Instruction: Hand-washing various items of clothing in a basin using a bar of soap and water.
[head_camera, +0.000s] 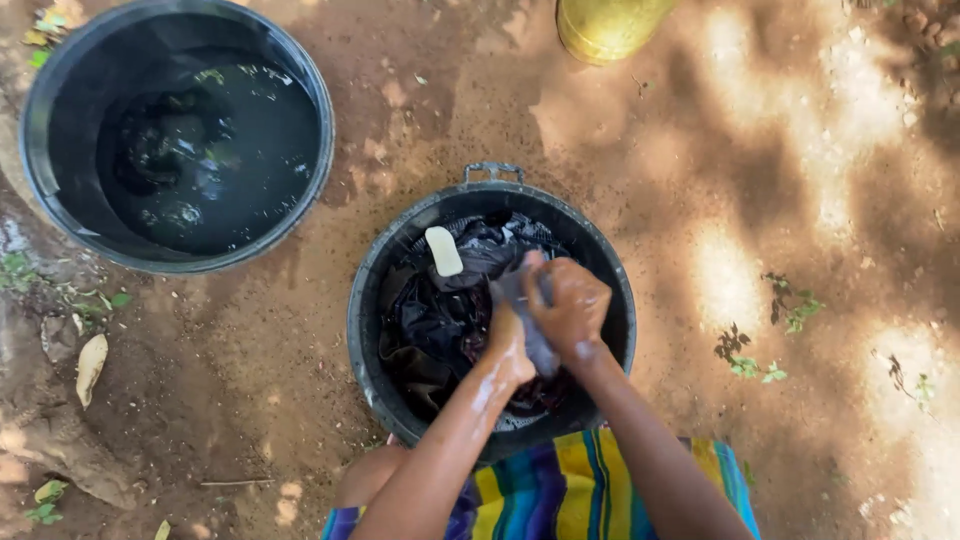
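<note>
— What are the hands holding?

— Both clutch a wet grey cloth (522, 300) over the black basin (368, 310). The left hand (508, 345) has its fingers closed around the lower part; the right hand (572, 305) is fisted tight on the top.

— Anything else in there?

— Dark laundry (440, 320), with a pale bar of soap (443, 251) lying on it. A bigger tub of water (60, 130) stands well apart on the dirt.
</note>
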